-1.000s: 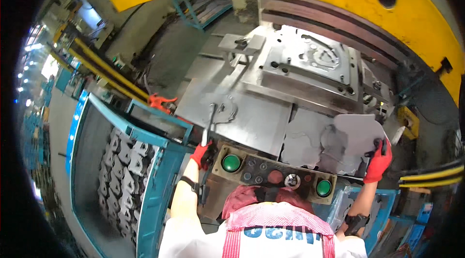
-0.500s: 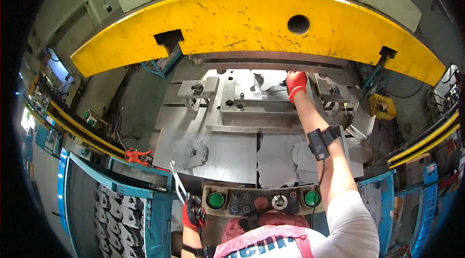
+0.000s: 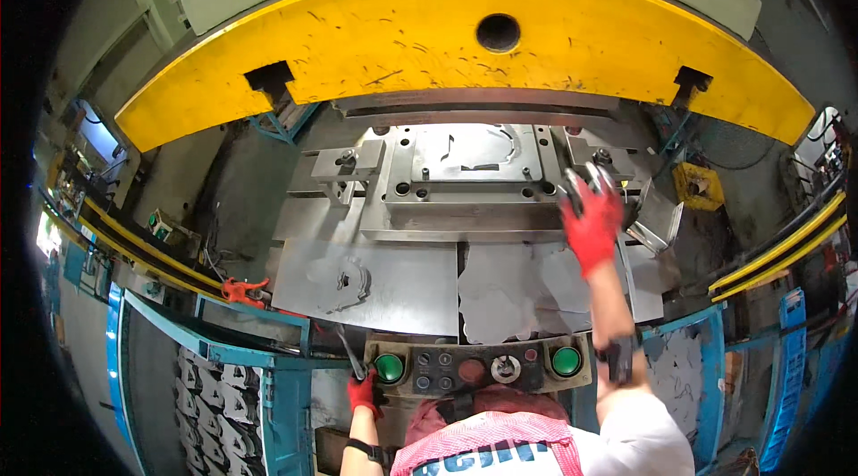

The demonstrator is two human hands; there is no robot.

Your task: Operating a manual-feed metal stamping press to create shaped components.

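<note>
My right hand [image 3: 592,221], in a red glove with dark fingertips, is over the right front of the die [image 3: 465,208]. Its fingers are spread, somewhat blurred, with nothing in them. A shiny flat metal plate [image 3: 465,150] with cut-out shapes lies on the die's top. Low at the left, beside the green button [image 3: 389,368], my red-gloved left hand [image 3: 365,394] is closed around long-armed metal tongs [image 3: 347,344], which point up and away. A cut sheet-metal part [image 3: 344,284] rests on the left table plate, and a thin metal blank [image 3: 509,288] on the right one.
The yellow press ram [image 3: 384,38] hangs above the die. A control panel [image 3: 469,370] stands before me, with another green button [image 3: 566,361] at right. Blue racks hold several stamped parts [image 3: 219,395] at left and blanks [image 3: 675,378] at right. A yellow crate [image 3: 697,185] is farther right.
My right hand has drawn back from the die toward me and to the right, its fingers opening. The plate now lies flat in full view. The left hand's tongs have shifted slightly.
</note>
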